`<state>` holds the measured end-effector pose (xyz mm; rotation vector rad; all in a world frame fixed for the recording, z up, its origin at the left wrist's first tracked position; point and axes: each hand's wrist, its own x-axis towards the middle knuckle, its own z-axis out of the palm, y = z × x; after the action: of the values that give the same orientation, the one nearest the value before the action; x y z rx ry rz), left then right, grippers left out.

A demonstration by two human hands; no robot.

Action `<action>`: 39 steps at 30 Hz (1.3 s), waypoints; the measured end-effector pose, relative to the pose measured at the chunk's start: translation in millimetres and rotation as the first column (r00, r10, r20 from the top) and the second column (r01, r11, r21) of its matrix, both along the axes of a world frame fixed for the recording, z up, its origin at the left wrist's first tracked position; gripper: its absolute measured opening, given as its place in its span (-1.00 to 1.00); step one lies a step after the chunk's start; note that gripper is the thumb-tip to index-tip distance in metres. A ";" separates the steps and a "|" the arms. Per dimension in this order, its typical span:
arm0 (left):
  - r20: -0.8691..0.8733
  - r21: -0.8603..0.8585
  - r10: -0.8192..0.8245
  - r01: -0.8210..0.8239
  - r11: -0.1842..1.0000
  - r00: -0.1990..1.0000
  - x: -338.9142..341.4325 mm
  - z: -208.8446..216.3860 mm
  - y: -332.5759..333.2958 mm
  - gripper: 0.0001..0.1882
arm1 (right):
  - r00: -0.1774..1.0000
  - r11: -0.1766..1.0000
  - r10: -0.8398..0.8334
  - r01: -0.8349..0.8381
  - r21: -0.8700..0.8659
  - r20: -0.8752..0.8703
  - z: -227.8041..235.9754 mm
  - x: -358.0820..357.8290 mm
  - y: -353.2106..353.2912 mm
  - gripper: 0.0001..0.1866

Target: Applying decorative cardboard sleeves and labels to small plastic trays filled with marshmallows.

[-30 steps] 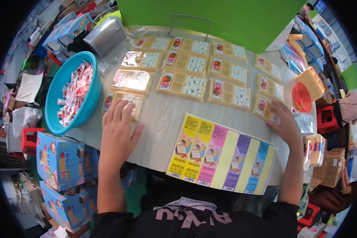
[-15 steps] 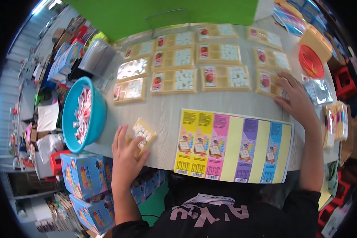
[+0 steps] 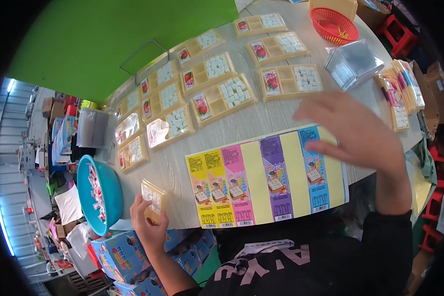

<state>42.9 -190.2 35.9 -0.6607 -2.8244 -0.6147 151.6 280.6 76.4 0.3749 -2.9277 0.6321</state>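
My left hand grips a small cream tray of white blocks at the table's near left edge, with the thumb on one side and the fingers on the other. My right hand, smeared by motion, hovers above the right part of a sticker sheet. Its thumb stands apart from its fingers, and nothing shows in it. Yellow, pink, purple and blue labels cover the sheet, with bare yellow strips between them. Just beyond that hand lies a cream tray holding white blocks and a strawberry card.
Several similar trays stand in rows across the table. A turquoise basin of wrapped pieces is at the left. Clear plastic sleeves, a red basket and stacked filled trays line the right. A green panel borders the back.
My right hand has left the tray at the right and come nearer, over the sticker sheet. My left hand still holds its tray. The whole view has turned and shifted right.
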 end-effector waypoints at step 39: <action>-0.198 -0.020 -0.657 0.667 0.744 0.727 -76.9 -47.4 170.1 -0.37 | 0.935 0.936 0.351 -0.348 0.053 -0.052 -69.7 0.6 -196.2 -0.67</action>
<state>-34.1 -20.1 -11.5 -1.6560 -2.3232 -0.6685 152.2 84.3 6.7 0.9181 -2.8402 0.5848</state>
